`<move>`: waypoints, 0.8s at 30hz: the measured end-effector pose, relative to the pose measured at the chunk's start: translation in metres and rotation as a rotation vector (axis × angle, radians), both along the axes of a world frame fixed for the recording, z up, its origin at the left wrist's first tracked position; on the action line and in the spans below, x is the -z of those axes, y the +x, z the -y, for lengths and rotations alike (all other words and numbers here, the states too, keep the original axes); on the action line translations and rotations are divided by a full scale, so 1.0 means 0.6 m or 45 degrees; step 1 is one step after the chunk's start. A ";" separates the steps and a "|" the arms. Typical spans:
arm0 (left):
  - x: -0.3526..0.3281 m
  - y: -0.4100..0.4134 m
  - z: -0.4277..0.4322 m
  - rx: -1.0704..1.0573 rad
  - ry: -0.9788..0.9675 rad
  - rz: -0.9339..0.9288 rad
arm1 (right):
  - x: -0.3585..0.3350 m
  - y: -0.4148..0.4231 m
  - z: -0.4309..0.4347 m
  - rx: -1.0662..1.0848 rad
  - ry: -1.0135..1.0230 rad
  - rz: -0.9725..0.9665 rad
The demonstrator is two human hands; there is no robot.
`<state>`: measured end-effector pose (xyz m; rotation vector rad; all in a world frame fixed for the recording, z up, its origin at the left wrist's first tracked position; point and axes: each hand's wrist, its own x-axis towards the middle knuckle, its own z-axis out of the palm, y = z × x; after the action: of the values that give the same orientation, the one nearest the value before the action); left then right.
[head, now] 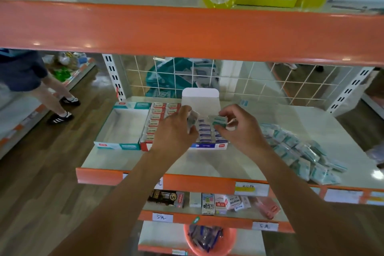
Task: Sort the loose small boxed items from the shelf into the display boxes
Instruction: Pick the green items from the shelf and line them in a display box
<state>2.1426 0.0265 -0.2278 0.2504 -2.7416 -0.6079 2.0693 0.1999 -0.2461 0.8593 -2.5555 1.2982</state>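
**Shop shelf, hands over one box**

On the white shelf (207,164), the left hand (174,131) is gripping a blurred small box (192,119) above the blue display box (207,146). The right hand (239,130) is pinching a teal box (218,121) above it. Loose teal boxes (301,151) are lying to its right.

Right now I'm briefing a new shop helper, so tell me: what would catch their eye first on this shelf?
Both hands meet mid-shelf above the filled display boxes: the right hand pinches a small teal box, and the left hand holds a greyish small box. To the right on the same shelf lies a heap of loose teal boxes. At the left, an open teal display box stands empty.
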 end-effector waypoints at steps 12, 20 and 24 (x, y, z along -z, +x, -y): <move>-0.005 0.027 0.131 0.052 0.291 0.093 | 0.003 0.026 0.134 0.002 0.005 -0.002; -0.003 0.042 0.189 0.076 0.338 0.109 | 0.009 0.043 0.191 0.019 -0.098 0.071; 0.001 0.044 0.211 0.069 0.358 0.120 | 0.007 0.052 0.212 0.039 -0.080 0.047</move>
<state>2.1689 -0.1001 -0.2286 0.2762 -2.7534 -1.0230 2.1002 0.0727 -0.2504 0.7888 -2.5301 1.3904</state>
